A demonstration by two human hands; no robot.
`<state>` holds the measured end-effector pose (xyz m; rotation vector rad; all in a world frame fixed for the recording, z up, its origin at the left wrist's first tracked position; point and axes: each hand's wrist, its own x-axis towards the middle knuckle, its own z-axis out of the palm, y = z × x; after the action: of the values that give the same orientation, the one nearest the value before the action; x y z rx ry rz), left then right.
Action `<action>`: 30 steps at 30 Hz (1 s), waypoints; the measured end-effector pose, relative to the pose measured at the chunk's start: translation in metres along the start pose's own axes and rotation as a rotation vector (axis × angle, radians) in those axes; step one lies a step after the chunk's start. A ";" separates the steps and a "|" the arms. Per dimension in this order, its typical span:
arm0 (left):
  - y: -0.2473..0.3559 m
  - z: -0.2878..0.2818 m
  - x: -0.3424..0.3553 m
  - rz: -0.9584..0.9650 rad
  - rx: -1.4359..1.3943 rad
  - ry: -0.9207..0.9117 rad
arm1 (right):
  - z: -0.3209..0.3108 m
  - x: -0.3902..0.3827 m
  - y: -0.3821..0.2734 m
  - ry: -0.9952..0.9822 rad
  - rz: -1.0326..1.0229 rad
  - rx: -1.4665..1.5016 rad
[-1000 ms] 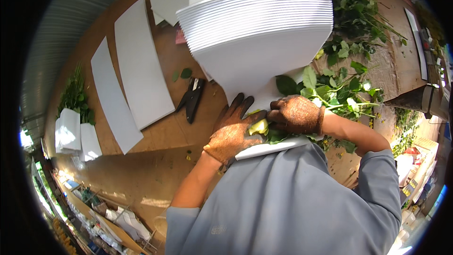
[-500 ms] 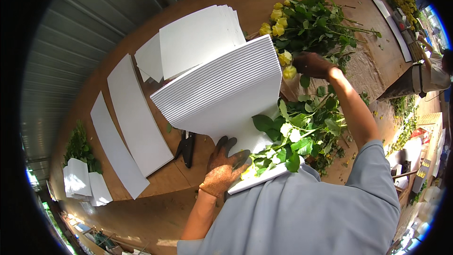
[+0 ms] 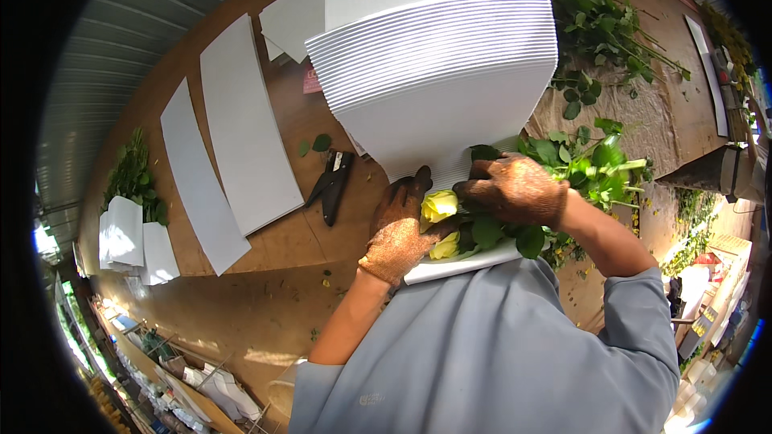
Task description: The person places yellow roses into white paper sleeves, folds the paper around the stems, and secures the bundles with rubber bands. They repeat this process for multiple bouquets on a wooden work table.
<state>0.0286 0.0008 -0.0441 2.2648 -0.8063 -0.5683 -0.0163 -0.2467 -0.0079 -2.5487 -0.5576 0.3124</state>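
My left hand point(image 3: 400, 229), in a brown work glove with dark fingertips, curls around yellow rose heads point(image 3: 439, 206) at the near end of a white corrugated sheet. Its thumb lies between two blooms. My right hand point(image 3: 519, 186), gloved alike, is closed over rose stems and leaves just right of the blooms; its fingers hide what they grip. Leafy stems point(image 3: 599, 167) stick out to the right beneath that wrist. The sheet's near edge point(image 3: 466, 264) rests against my grey shirt. Beyond both hands rises a thick stack of white corrugated sheets point(image 3: 434, 44).
A black stapler point(image 3: 330, 186) lies left of my hands, near long white sheets point(image 3: 249, 124). More cut roses point(image 3: 599, 28) are heaped at the far right of the brown table. A paper-wrapped bunch point(image 3: 122, 229) stands at the left edge. Another person point(image 3: 744, 162) is partly visible at right.
My right hand has come back from the far roses to the corrugated sheet, beside my left hand. Yellow blooms now show between my hands. The whole view has shifted.
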 end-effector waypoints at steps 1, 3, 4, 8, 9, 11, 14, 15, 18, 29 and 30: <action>-0.006 0.003 -0.003 0.072 0.061 0.053 | 0.021 0.004 0.007 0.021 -0.029 -0.009; -0.005 0.006 -0.003 0.025 0.048 0.066 | 0.051 0.013 0.019 0.054 -0.113 -0.111; -0.004 0.009 -0.001 0.007 0.034 0.071 | 0.056 0.013 0.019 0.059 -0.113 -0.110; 0.001 -0.003 0.003 0.106 0.039 0.017 | 0.044 0.007 0.015 -0.021 -0.074 -0.029; 0.001 -0.001 0.001 0.067 -0.001 0.023 | 0.027 0.004 0.012 -0.074 -0.064 0.069; 0.001 -0.003 -0.001 0.053 0.009 -0.024 | -0.033 -0.003 0.023 -0.353 -0.029 0.172; 0.004 -0.006 -0.005 -0.020 0.067 -0.085 | -0.097 -0.006 0.087 -0.232 0.160 0.205; 0.007 -0.008 -0.007 -0.017 0.036 -0.095 | -0.112 -0.002 0.106 -0.279 0.511 0.281; 0.011 -0.013 0.003 0.032 0.003 -0.136 | -0.053 0.006 0.209 0.073 0.634 -0.373; 0.004 0.002 0.003 -0.072 -0.081 0.012 | -0.137 -0.053 0.171 0.555 0.183 -0.165; 0.005 0.003 0.005 -0.075 -0.073 0.008 | -0.151 -0.057 0.142 0.616 0.136 -0.153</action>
<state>0.0283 -0.0068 -0.0434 2.2368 -0.6879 -0.6125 0.0272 -0.4485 0.0514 -2.6390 -0.1753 -0.4784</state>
